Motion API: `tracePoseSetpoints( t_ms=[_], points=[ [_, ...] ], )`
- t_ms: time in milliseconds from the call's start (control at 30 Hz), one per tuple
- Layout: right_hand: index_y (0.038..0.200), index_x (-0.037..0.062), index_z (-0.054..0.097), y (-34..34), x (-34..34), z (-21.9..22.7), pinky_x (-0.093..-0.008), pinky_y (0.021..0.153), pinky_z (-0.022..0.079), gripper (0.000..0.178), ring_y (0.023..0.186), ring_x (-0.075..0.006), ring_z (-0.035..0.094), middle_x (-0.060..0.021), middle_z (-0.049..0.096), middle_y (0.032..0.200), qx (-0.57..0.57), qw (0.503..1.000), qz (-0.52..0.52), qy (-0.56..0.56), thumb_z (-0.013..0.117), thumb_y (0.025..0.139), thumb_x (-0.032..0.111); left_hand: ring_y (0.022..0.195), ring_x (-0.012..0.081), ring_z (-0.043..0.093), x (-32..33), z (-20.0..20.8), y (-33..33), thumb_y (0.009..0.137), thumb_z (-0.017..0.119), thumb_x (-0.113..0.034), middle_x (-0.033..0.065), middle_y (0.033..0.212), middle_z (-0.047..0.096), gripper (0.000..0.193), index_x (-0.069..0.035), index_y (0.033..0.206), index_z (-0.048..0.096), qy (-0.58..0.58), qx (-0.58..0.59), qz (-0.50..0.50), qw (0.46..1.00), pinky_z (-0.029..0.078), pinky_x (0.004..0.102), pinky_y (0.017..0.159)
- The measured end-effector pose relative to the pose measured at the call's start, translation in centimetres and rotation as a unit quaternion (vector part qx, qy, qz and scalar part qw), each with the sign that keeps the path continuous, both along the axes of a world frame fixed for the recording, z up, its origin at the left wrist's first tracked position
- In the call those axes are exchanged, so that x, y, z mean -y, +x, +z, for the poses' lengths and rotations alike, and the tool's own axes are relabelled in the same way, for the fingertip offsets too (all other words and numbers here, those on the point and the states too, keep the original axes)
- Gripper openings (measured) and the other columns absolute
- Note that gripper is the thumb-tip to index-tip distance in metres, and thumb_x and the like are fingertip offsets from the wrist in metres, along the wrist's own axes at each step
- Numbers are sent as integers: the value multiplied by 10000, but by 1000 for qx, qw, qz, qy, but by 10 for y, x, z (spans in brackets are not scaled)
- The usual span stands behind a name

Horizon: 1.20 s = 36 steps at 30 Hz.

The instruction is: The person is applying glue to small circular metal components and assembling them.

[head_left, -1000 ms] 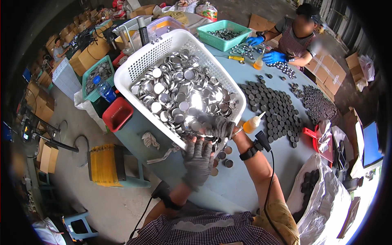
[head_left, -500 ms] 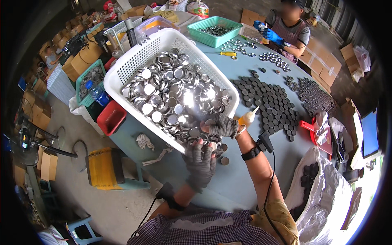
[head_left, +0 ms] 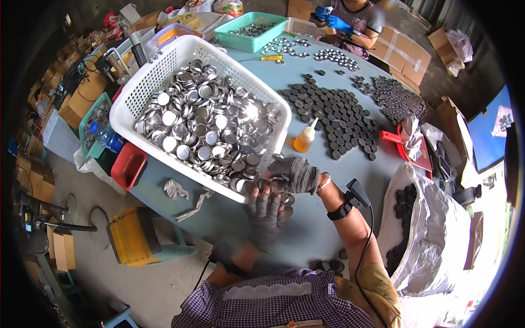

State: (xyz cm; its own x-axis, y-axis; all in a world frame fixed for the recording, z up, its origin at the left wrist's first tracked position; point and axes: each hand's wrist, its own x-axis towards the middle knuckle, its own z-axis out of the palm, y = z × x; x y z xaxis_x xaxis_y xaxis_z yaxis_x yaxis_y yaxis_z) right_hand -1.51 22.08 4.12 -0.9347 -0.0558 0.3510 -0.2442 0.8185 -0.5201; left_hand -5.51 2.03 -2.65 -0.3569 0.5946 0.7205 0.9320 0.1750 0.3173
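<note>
A white perforated basket (head_left: 127, 121) full of shallow round silver metal caps (head_left: 205, 123) stands tilted across the table. At its near right corner my right hand (head_left: 294, 175), in a grey fingerless glove, curls over a few metal caps. My left hand (head_left: 266, 217), gloved alike, lies just below it, fingers stretched toward the rim and nothing visibly gripped. A few caps (head_left: 287, 203) sit between the hands at the basket's edge; some are hidden by my fingers.
Dark round discs (head_left: 342, 117) spread over the table beyond a glue bottle (head_left: 304, 138). Farther back are a yellow screwdriver (head_left: 272, 57) and a green basket (head_left: 225, 37). A person with blue gloves (head_left: 338, 23) works opposite. A red tray (head_left: 129, 167) and white sack (head_left: 432, 229) flank me.
The view has shifted, so the table appears farther left and up. My right hand has drawn back from the caps to the basket's corner, closer to my left hand.
</note>
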Motion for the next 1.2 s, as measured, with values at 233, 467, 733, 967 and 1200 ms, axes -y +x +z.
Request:
tracePoseSetpoints(
  t_ms=[233, 467, 733, 967, 1200],
  points=[
    [1032, 107, 663, 61, -7, -26, -418, 875, 461, 314, 1027, -304, 567, -102, 628, 985, 85, 977, -142, -134, 729, 763, 256, 1182, 337, 484, 8, 7, 6, 811, 624, -151, 91, 1203, 582, 163, -90, 958, 660, 29, 35, -84, 995, 366, 507, 999],
    [1099, 181, 654, 59, 23, -76, -437, 992, 405, 376, 1124, -297, 531, -89, 601, 1183, 62, 969, -216, 103, 645, 779, 379, 1049, 312, 536, 7, 2, 4, 717, 645, -74, 93, 1045, 608, 177, -71, 894, 653, 28, 94, -95, 991, 397, 461, 939],
    [1085, 173, 661, 137, 30, -12, -439, 981, 422, 326, 1154, -313, 515, -95, 587, 1200, 116, 975, -166, 91, 632, 797, 322, 1058, 306, 535, 8, 0, 3, 703, 667, -74, 88, 1061, 614, 198, -73, 901, 660, 25, 105, -98, 989, 401, 445, 942],
    [1054, 125, 669, 189, 0, -18, -428, 893, 464, 287, 1036, -317, 576, -117, 650, 1048, 280, 863, -412, 90, 648, 804, 264, 1117, 322, 502, 8, -4, 1, 754, 659, -105, 101, 1093, 587, 184, -63, 934, 654, -8, 108, -113, 988, 412, 441, 970],
    [1148, 137, 617, 123, -13, -59, -410, 978, 427, 421, 1182, -315, 516, -110, 625, 1160, 118, 921, -362, 84, 705, 750, 244, 1067, 312, 534, 4, -2, 1, 721, 668, -71, 92, 1043, 633, 196, -54, 915, 672, 0, 108, -114, 988, 408, 441, 954]
  ],
)
